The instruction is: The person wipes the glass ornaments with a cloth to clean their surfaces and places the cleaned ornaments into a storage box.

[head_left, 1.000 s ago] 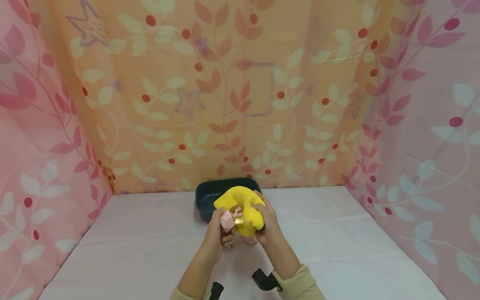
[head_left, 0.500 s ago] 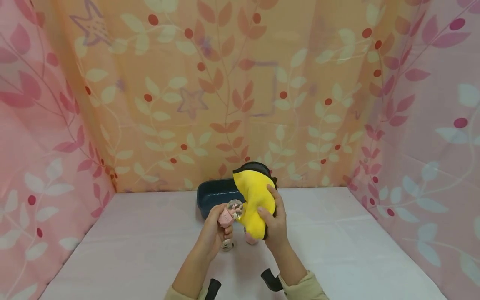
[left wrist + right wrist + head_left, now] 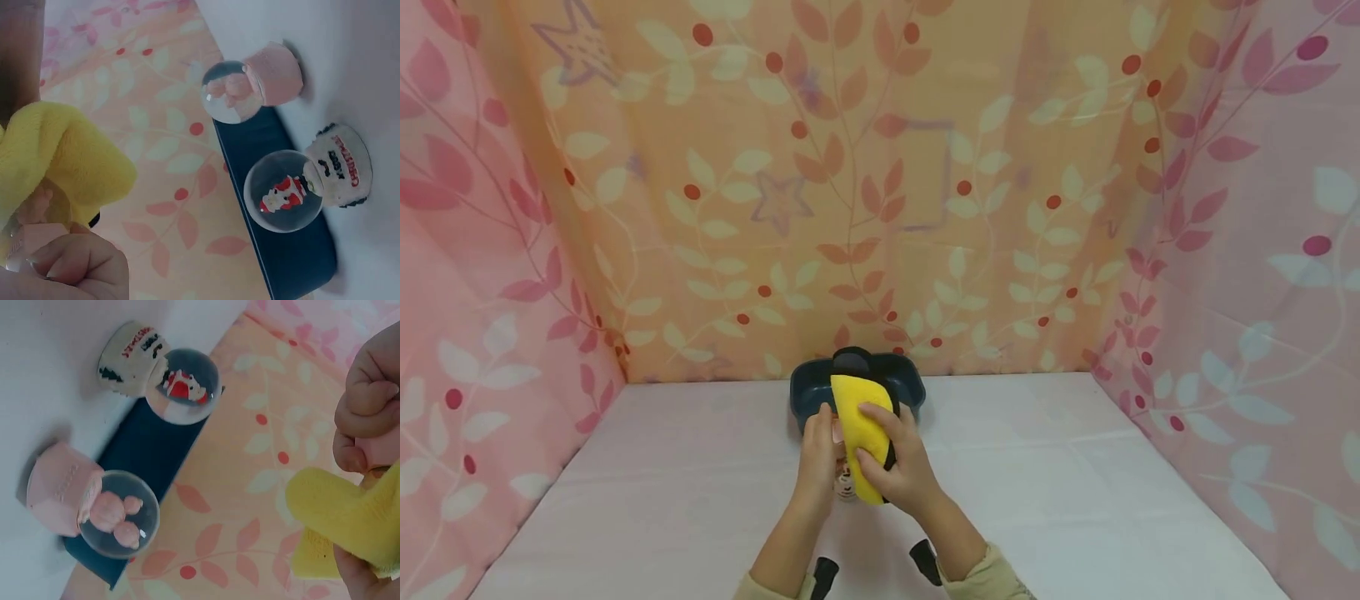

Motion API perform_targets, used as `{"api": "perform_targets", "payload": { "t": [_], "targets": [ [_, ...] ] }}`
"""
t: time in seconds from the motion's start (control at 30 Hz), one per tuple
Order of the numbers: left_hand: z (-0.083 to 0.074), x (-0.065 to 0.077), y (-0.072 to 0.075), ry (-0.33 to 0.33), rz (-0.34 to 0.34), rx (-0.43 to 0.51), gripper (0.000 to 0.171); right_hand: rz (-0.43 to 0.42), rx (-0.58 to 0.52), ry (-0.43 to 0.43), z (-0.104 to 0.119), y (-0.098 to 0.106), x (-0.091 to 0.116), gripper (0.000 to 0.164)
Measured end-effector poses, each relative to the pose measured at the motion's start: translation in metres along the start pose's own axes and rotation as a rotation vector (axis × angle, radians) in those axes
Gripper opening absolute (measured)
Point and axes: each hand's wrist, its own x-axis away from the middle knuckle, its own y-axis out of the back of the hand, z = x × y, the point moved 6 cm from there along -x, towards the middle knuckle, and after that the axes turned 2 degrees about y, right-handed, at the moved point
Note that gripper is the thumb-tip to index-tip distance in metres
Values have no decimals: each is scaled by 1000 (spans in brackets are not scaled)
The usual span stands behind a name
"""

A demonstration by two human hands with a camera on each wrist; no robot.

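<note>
Left hand (image 3: 817, 463) curls round pink snow globe (image 3: 42, 236); right hand (image 3: 904, 468) grips yellow cloth (image 3: 857, 421) about it

In the head view, the cloth (image 3: 853, 408) at six o'clock is showing yellow edged with black, the tub (image 3: 808, 400) there is showing dark teal-blue, the backdrop (image 3: 865, 183) at twelve is wearing cream and coral leaves, red dots and purple stars on orange, and the side curtains (image 3: 1262, 250) at nine and three are showing rosy and white leaves on pink. In the left wrist view, the held globe (image 3: 44, 236) at eight o'clock and the second globe (image 3: 253, 84) at one are showing pale pink bases, while the Christmas globe (image 3: 306, 184) between three and four is carrying red and black lettering on white.
</note>
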Motion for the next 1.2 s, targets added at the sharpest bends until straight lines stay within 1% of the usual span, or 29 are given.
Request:
{"api": "perform_targets", "payload": {
  "t": [0.03, 0.1, 0.17, 0.2, 0.23, 0.3, 0.37, 0.43, 0.53, 0.6, 0.67, 0.73, 0.8, 0.87, 0.93, 1.07, 1.13, 1.2],
  "targets": [
    [0, 0, 1, -1, -5, -10, 54, -22, 4, 0, 0, 0, 0, 52],
    [-1, 0, 0, -25, -10, -21, 49, -76, 4, -21, -1, 1, 0, 50],
    [-1, -1, 0, -46, -11, -32, 43, -125, -36, -74, -3, 2, 1, 48],
    [-2, -1, 0, -62, -11, -38, 41, -146, -68, -116, -4, 3, 1, 47],
    [-2, 0, 0, -56, -19, -50, 37, -162, -106, -168, -7, 4, 1, 46],
    [-1, 0, 0, -73, -23, -50, 34, -194, -189, -307, -15, 5, 3, 45],
    [-1, 0, 1, -90, -29, -52, 32, -228, -302, -457, -23, 4, 5, 46],
    [-1, 2, 2, -90, -34, -41, 34, -268, -417, -594, -31, 4, 8, 48],
    [2, 2, 5, -74, -32, 3, 46, -322, -575, -726, -37, 1, 11, 50],
    [5, 2, 7, -35, -19, 43, 53, -352, -645, -779, -39, 0, 13, 50],
    [8, 1, 7, 5, -4, 55, 59, -381, -684, -799, -40, -1, 15, 51],
    [9, 0, 6, 26, 33, 26, 64, -403, -687, -804, -42, 0, 16, 51],
    [10, 0, 5, 46, 63, -45, 68, -414, -651, -788, -42, 2, 16, 51],
    [10, -2, 3, 36, 98, -110, 71, -416, -594, -768, -43, 5, 15, 52],
    [10, -4, 2, 29, 126, -147, 69, -414, -556, -757, -43, 7, 14, 52],
    [8, -5, 1, 14, 158, -126, 60, -425, -551, -758, -45, 11, 12, 52],
    [7, -5, 0, 14, 167, -100, 61, -439, -555, -750, -45, 13, 11, 51],
    [4, -5, 1, 16, 168, -92, 62, -445, -537, -724, -45, 16, 9, 51]
  ]
}}
